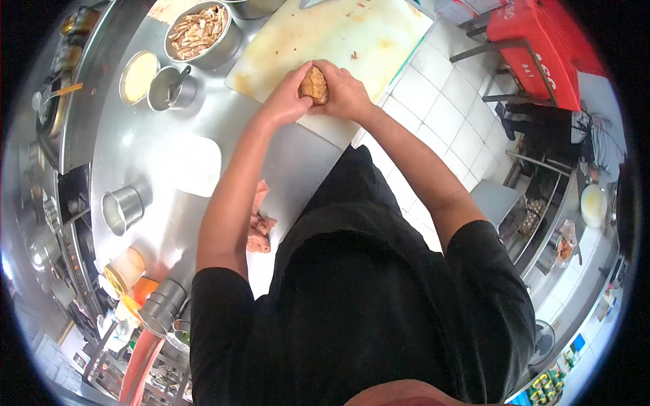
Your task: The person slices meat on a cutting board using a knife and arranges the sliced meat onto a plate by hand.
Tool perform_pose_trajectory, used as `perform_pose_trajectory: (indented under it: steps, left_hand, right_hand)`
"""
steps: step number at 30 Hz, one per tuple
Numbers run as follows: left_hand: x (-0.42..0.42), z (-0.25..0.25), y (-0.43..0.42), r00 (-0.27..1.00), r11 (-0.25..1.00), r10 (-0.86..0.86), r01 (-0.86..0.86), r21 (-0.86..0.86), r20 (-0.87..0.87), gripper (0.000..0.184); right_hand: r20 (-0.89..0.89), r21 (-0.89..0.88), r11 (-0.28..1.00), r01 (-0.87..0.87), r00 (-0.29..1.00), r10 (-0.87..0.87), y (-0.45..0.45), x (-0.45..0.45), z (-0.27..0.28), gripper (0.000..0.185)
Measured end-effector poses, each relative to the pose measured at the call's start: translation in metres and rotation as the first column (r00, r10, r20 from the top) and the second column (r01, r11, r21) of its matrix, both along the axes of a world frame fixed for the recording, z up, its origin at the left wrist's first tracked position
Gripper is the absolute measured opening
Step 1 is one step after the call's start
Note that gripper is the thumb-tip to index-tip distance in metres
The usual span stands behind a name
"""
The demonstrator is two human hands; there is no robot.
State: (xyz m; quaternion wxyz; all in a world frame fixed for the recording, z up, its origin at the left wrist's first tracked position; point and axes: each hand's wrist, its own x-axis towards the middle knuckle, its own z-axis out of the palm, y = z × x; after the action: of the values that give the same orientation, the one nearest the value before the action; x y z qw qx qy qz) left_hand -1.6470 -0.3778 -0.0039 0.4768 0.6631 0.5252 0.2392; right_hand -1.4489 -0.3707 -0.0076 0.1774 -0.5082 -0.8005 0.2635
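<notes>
Both hands hold a brown, rounded shiitake mushroom (pixel 314 86) with a cracked-looking top, over the near part of a white cutting board (pixel 298 47). My left hand (pixel 288 98) wraps its left side, and my right hand (pixel 343 93) wraps its right side. The fingers of the two hands meet around it, so its underside is hidden. A few small brown scraps lie on the board. Beyond the hands, at the board's far end, part of a metal blade (pixel 311 3) shows at the frame edge.
A metal bowl (pixel 233 49) of pale brown strips stands left of the board. Near it are a bowl of yellow contents (pixel 139 76) and a metal pot (pixel 162 101) with a utensil. Further down sit a metal cup (pixel 122 210) and a reddish cloth (pixel 259 240). Red-covered furniture (pixel 535 61) stands right.
</notes>
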Motion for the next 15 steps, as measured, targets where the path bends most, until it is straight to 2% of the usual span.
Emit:
perform_pose_trajectory:
  steps: [2, 4, 7, 10, 15]
  left_hand:
    - [0.000, -0.014, -0.001, 0.999, 1.000, -0.008, 0.007, 0.020, 0.054, 0.083]
    - [-0.004, -0.017, 0.002, 0.996, 0.999, -0.021, 0.018, 0.041, 0.084, 0.083]
    - [-0.007, -0.014, -0.004, 0.974, 0.996, 0.031, -0.013, -0.083, 0.223, 0.084]
    - [-0.008, -0.008, -0.008, 0.947, 0.990, 0.078, -0.036, -0.138, 0.312, 0.085]
    - [-0.007, -0.010, -0.013, 0.934, 0.992, 0.121, -0.098, -0.084, 0.335, 0.083]
  right_hand:
    - [-0.022, 0.084, 0.996, 0.005, 1.000, -0.003, -0.001, 0.000, -0.005, 0.106]
    - [-0.004, 0.019, 1.000, 0.010, 1.000, -0.010, -0.001, -0.002, 0.003, 0.101]
    - [-0.015, 0.004, 1.000, 0.006, 1.000, -0.006, -0.002, -0.009, 0.006, 0.094]
    - [-0.034, 0.036, 0.999, 0.000, 0.999, 0.001, 0.001, -0.012, 0.002, 0.089]
    - [-0.034, 0.065, 0.997, -0.031, 0.999, 0.033, 0.004, -0.015, -0.001, 0.091]
